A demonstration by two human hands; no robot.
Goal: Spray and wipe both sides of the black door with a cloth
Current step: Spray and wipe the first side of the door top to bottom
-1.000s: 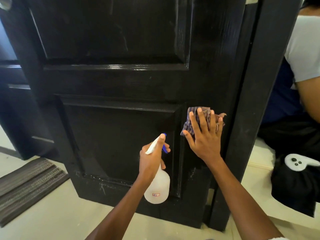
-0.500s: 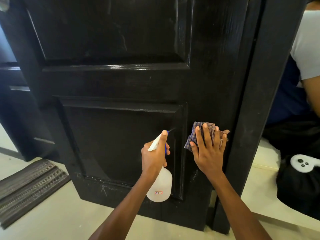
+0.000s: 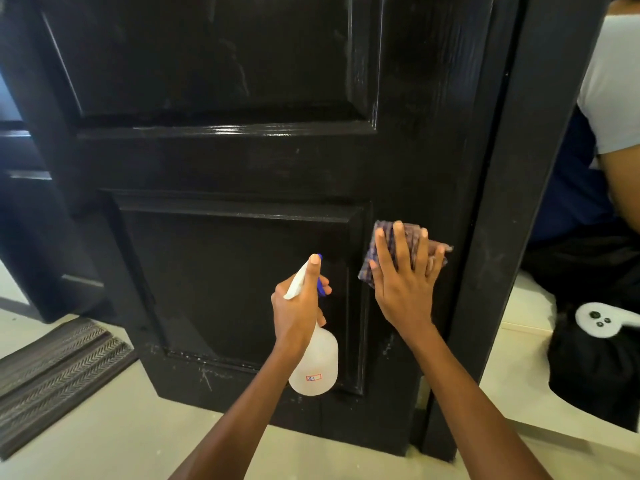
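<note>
Head view: left hand (image 3: 299, 306) grips spray bottle (image 3: 313, 362) by its neck, nozzle toward black door (image 3: 242, 161). Just right of it, right hand (image 3: 403, 285) flat, fingers spread, presses checked cloth (image 3: 382, 237) on door stile (frame (image 3: 512, 202) edge close beyond fingertips). Doormat (image 3: 52, 372) far left.

At my eight o'clock a grey ribbed doormat (image 3: 59, 372) lies on the pale floor (image 3: 114, 441). At three o'clock another person sits past the black door frame (image 3: 498, 216), in a white sleeve (image 3: 613, 88) and dark clothes. At their lap, about four o'clock, rests a white controller (image 3: 601, 318) with small dark buttons.
</note>
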